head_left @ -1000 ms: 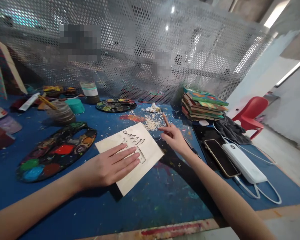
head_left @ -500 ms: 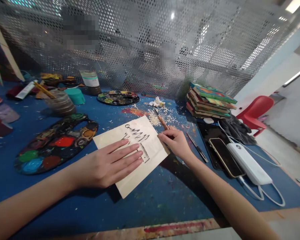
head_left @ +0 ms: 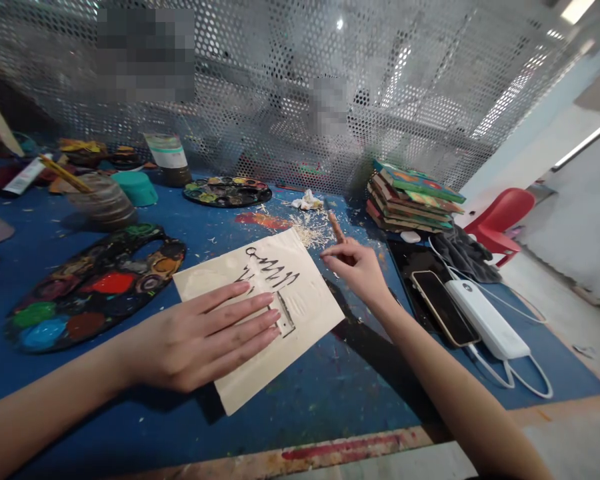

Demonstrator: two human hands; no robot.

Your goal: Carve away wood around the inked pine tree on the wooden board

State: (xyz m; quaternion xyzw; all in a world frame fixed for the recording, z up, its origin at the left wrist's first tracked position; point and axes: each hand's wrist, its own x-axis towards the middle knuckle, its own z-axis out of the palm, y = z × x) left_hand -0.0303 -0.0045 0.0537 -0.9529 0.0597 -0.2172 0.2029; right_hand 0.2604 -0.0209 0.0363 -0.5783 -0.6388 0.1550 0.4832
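Note:
My left hand lies flat on a pale wooden board, fingers stretched out, covering its lower left part. Black squiggles and a small box-like drawing show on the board beyond my fingertips. Just off the board's right edge, my right hand is closed around a wooden-handled carving tool. The tool's handle points away from me, and its tip is hard to make out against the pale shavings behind the board.
Left are a paint-covered palette, a cloudy jar with a brush, and a teal cap. Another palette and crumpled tissue lie farther back. Stacked painted boards, a phone and a power bank are right.
My right hand has lifted slightly off the board's edge, and the tool has turned more upright. The view has shifted a little; my left hand stays flat on the board.

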